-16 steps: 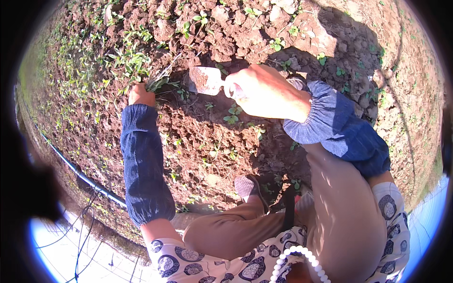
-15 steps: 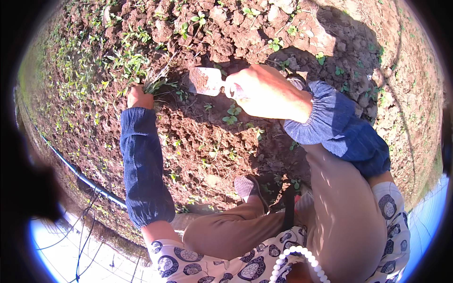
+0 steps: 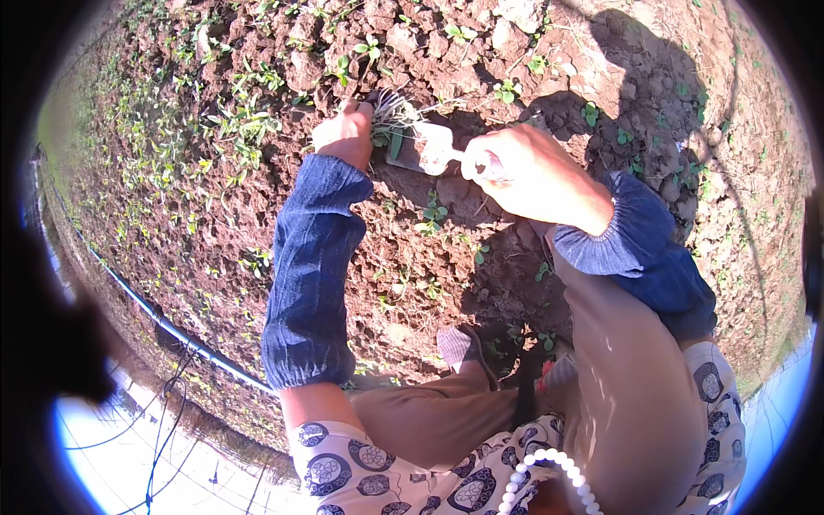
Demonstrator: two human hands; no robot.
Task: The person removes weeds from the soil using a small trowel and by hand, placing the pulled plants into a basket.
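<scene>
My left hand (image 3: 345,136) grips a small green weed (image 3: 390,116) at its base in the reddish cloddy soil (image 3: 412,257). My right hand (image 3: 532,172) is closed around the handle of a small hand trowel (image 3: 433,148), whose pale flat blade lies against the soil right beside the weed. Both forearms wear blue denim sleeve covers (image 3: 309,266). The weed's roots are hidden by my left fingers and the earth.
Small green seedlings (image 3: 433,215) dot the dry clods all around. A dark irrigation hose (image 3: 163,324) runs along the left. My bent knees in tan trousers (image 3: 627,378) and a shoe tip (image 3: 459,343) fill the lower middle. My shadow falls at upper right.
Both hands stay on the weed and the trowel. The trowel blade has come closer to the weed clump, and the view has shifted slightly.
</scene>
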